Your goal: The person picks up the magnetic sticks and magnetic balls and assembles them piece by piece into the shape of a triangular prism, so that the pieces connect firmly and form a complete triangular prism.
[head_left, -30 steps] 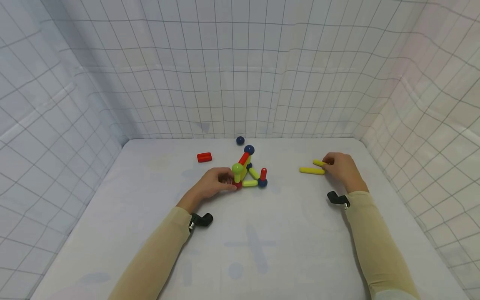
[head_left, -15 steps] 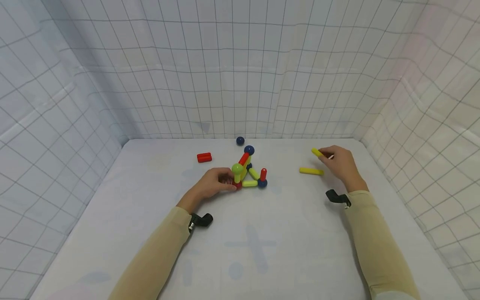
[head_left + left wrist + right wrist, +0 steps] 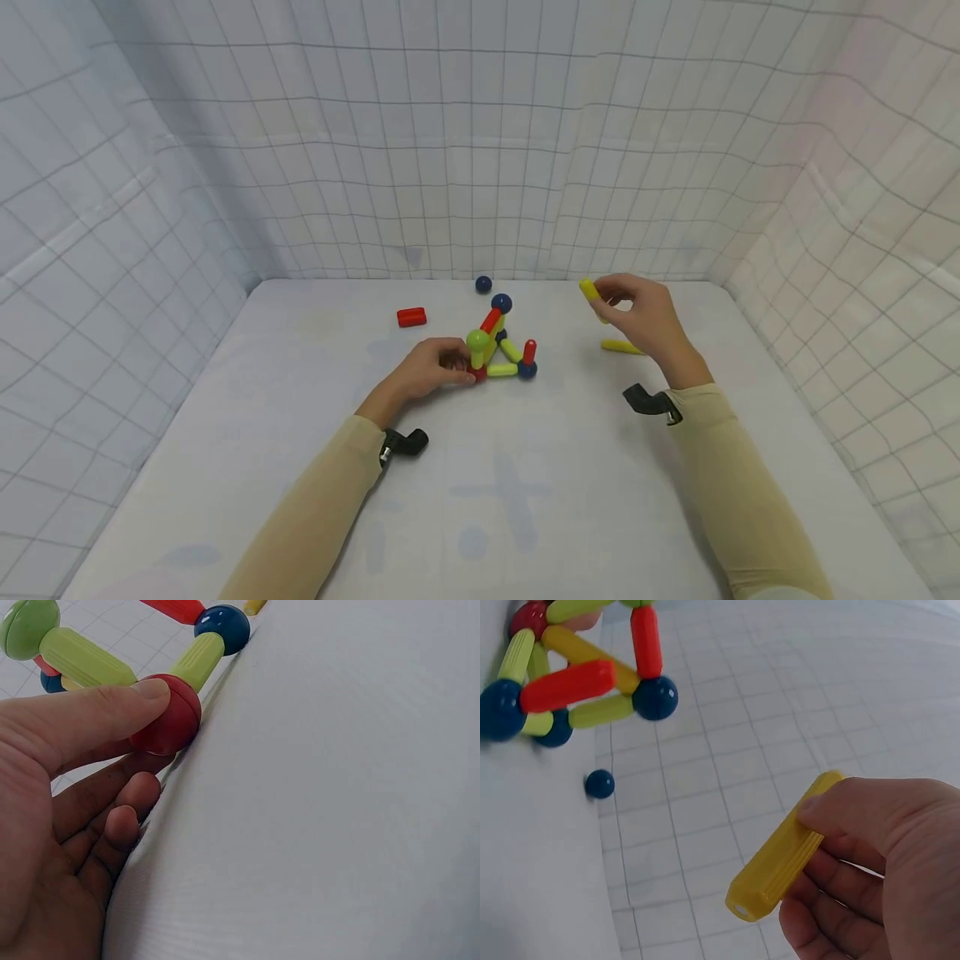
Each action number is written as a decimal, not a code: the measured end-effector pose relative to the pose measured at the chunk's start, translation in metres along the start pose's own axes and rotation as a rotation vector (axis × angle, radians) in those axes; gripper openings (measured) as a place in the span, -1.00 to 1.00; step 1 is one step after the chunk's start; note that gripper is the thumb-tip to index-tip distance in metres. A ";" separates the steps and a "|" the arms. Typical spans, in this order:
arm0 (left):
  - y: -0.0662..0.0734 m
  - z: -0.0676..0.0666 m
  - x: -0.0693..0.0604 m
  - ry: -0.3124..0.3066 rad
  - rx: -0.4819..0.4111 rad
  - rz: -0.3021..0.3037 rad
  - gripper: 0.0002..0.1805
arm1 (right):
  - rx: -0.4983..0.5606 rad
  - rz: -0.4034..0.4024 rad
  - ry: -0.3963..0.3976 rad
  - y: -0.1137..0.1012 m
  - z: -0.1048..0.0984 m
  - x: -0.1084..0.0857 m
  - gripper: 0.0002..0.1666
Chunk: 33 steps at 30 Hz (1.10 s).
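My left hand (image 3: 431, 368) pinches the red ball (image 3: 171, 716) at the near left corner of a structure of rods and balls. From that ball a light green rod (image 3: 502, 370) runs to a blue ball (image 3: 527, 368), which bears an upright red rod (image 3: 530, 351). Above the red ball is a light green ball (image 3: 477, 340), joined by a red rod to a raised blue ball (image 3: 502, 303). My right hand (image 3: 647, 321) holds a yellow rod (image 3: 780, 851) between thumb and fingers, off the table and right of the structure.
A loose blue ball (image 3: 483, 284) lies behind the structure. Red rods (image 3: 411, 317) lie side by side at the back left. Another yellow rod (image 3: 621, 347) rests on the white table (image 3: 585, 500) beneath my right hand. Grid-patterned cloth walls (image 3: 510, 167) surround the back and sides.
My right hand has lifted a yellow rod from the table and carried it left, towards the structure. My left hand stays at the red ball.
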<state>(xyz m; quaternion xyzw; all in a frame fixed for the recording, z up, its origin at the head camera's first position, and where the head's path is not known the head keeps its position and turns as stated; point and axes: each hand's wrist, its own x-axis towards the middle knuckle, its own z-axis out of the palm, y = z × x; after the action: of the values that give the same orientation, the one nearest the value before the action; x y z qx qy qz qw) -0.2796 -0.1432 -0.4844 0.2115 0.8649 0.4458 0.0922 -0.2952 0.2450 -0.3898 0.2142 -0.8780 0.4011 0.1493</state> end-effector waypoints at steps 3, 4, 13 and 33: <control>0.000 -0.001 -0.001 -0.001 -0.004 -0.004 -0.75 | 0.036 -0.057 0.009 -0.016 0.009 0.006 -0.73; 0.000 0.000 -0.001 -0.002 -0.004 -0.006 -0.75 | 0.046 -0.069 0.007 -0.021 0.013 0.008 -0.73; -0.001 0.001 -0.003 0.005 -0.007 -0.005 -0.75 | 0.130 -0.121 -0.084 -0.054 0.052 0.017 -0.70; -0.001 -0.001 -0.004 0.004 -0.004 0.022 -0.77 | 0.195 -0.105 -0.302 -0.046 0.098 0.009 -0.74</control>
<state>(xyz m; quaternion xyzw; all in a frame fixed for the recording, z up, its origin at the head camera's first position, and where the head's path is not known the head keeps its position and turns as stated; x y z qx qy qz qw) -0.2769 -0.1458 -0.4846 0.2200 0.8619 0.4488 0.0860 -0.2889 0.1408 -0.4184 0.3312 -0.8349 0.4393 0.0151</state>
